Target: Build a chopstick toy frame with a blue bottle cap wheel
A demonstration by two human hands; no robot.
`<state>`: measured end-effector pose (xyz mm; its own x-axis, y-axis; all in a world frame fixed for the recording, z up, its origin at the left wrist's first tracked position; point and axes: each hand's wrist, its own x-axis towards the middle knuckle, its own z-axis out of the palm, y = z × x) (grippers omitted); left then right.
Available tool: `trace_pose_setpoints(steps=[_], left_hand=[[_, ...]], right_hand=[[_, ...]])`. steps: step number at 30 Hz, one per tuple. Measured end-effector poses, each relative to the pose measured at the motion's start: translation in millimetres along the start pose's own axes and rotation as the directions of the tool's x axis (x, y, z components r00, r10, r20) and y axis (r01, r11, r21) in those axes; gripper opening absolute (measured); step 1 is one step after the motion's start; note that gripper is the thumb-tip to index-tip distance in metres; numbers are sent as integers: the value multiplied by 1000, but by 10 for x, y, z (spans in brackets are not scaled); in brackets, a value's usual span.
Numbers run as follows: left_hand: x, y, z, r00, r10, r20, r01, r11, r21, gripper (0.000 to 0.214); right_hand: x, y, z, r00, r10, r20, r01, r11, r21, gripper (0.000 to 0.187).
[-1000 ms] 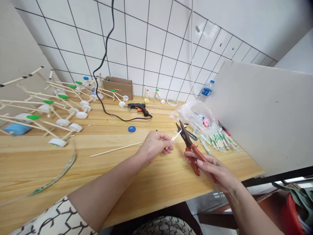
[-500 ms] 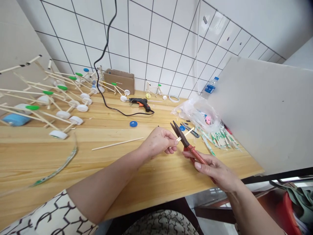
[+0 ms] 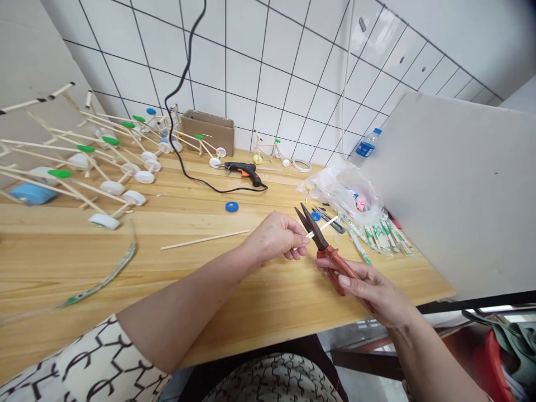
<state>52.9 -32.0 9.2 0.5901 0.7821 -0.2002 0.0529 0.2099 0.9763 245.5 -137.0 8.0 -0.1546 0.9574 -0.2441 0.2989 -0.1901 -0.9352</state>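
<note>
My left hand [image 3: 280, 239] pinches a thin wooden stick [image 3: 330, 222], which looks doubled near the fingertips. The stick runs to the right through the parted jaws of red-handled pliers [image 3: 320, 241]. Wrapped round the plier handles is my right hand [image 3: 371, 287]; the handles stand a little apart. Another long wooden stick [image 3: 205, 240] lies on the table left of my left hand. Behind the jaws are a blue bottle cap [image 3: 315, 216] and a cutter [image 3: 334, 222].
Stick models with bottle-cap wheels [image 3: 112, 188] crowd the left side. A black glue gun [image 3: 247, 172] with its cable lies at the back, before a cardboard box [image 3: 213, 134]. To the right are a plastic bag [image 3: 343, 181], wrapped chopsticks [image 3: 387, 235] and a water bottle [image 3: 368, 144].
The plier handles have spread slightly apart in my right hand. The whole view has shifted a little; my left hand keeps its pinch on the stick.
</note>
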Motion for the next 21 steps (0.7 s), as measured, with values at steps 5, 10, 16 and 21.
trace_pose_setpoints(steps=[5, 10, 16, 21], left_hand=[[4, -1, -5, 1000, -8, 5, 8, 1000, 4, 11], [15, -4, -16, 1000, -19, 9, 18, 1000, 7, 12], [10, 15, -14, 999, -29, 19, 29, 999, 23, 14], [11, 22, -11, 999, -36, 20, 35, 999, 27, 15]], right_hand=[[11, -7, -1, 1000, 0, 6, 0, 1000, 28, 41], [8, 6, -19, 1000, 14, 5, -14, 999, 38, 42], [9, 9, -25, 1000, 20, 14, -21, 999, 40, 40], [7, -4, -28, 1000, 10, 13, -10, 1000, 12, 41]])
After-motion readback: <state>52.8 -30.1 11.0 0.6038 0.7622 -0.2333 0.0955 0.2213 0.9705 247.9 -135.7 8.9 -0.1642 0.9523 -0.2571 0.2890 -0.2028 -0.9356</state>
